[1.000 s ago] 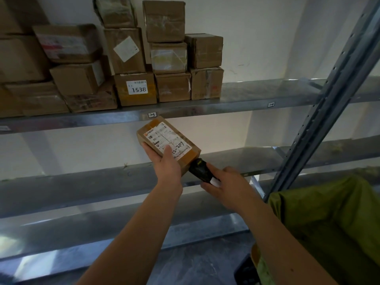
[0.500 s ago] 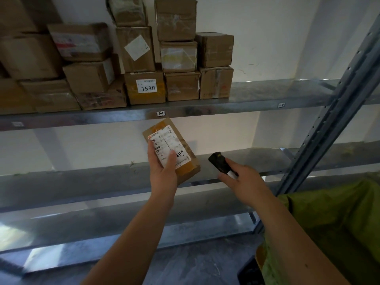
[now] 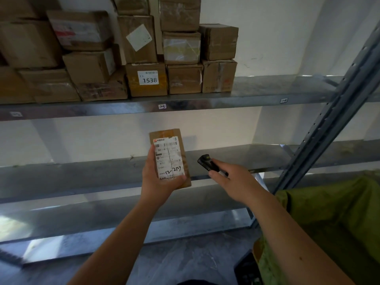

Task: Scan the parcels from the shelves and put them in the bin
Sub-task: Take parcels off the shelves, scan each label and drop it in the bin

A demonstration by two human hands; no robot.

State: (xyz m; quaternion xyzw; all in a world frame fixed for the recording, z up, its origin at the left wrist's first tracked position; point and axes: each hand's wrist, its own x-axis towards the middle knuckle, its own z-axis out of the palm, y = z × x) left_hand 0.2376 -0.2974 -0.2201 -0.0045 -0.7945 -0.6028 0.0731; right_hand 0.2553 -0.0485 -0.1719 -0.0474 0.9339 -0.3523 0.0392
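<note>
My left hand [image 3: 159, 182] grips a small flat cardboard parcel [image 3: 169, 155] from below, upright, with its white shipping label facing me. My right hand [image 3: 232, 178] holds a small black scanner [image 3: 206, 162] just to the right of the parcel, a short gap apart, its head pointing up and left. A green bag-lined bin [image 3: 333, 221] fills the lower right, partly behind my right forearm. Several more cardboard parcels [image 3: 148, 79] are stacked on the upper shelf [image 3: 257, 97], one labelled 1538.
Metal shelving runs across the view, with a bare middle shelf [image 3: 82, 173] behind my hands and a lower one [image 3: 102, 219] beneath. A slanted grey upright post [image 3: 337, 112] stands at the right, beside the bin. A dark object [image 3: 246, 270] lies at the bin's foot.
The parcel has turned from tilted to upright with its label squarely toward me. My right hand and scanner moved right, away from the parcel, opening a gap.
</note>
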